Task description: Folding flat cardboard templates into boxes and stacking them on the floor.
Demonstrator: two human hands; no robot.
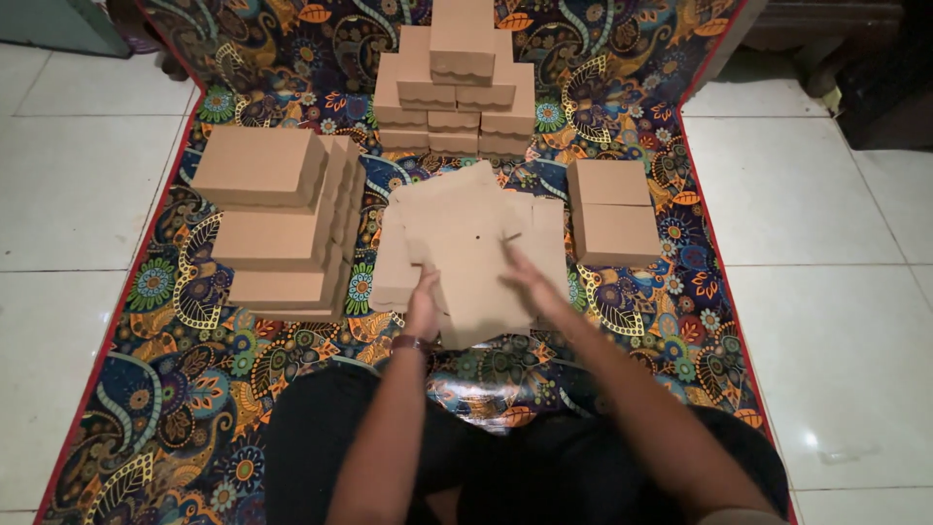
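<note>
White tiled floor [68,185], red-edged patterned mat [194,389] spread over it, stacks of folded brown boxes [277,219] left, behind and right, pile of flat cardboard blanks [466,243] at mat centre, left hand [424,301] and right hand [530,282] on top sheet, fingers grasping its near edge.

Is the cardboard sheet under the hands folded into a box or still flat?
Flat. The sheet lies spread on a pile of flat blanks, flaps out, with both the left hand and right hand on it.
</note>
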